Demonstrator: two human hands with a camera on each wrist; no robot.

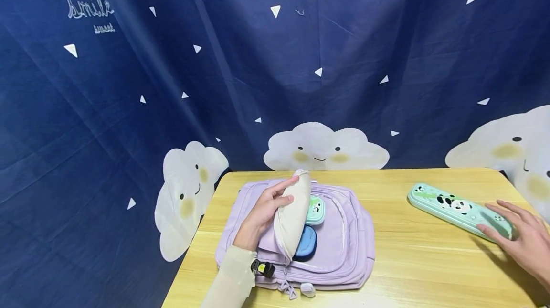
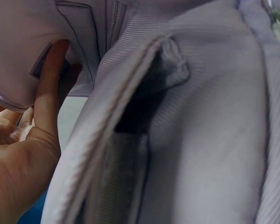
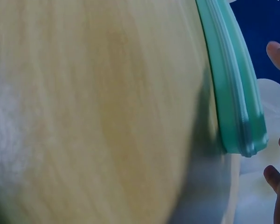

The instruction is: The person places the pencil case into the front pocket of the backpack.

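Note:
A lilac backpack (image 1: 358,246) lies on its back with its front pocket unzipped. My left hand (image 1: 263,210) holds the pocket's flap (image 1: 296,219) folded up and back, its pale lining showing. A small mint-green box with a panda print (image 1: 317,211) and a rounded blue case (image 1: 306,243) sit in the pocket, partly behind the flap. To the right, a long mint-green panda pencil case (image 1: 457,208) lies aslant on the table. Over its near end hovers my right hand (image 1: 522,236), fingers spread. In the right wrist view a gap separates the fingers from the pencil case (image 3: 238,93).
The wooden table (image 1: 395,270) carries the backpack and pencil case. Zipper pulls (image 1: 289,290) hang at the bag's near edge. Behind the table's far edge hangs a navy curtain (image 1: 240,59) with clouds and triangles.

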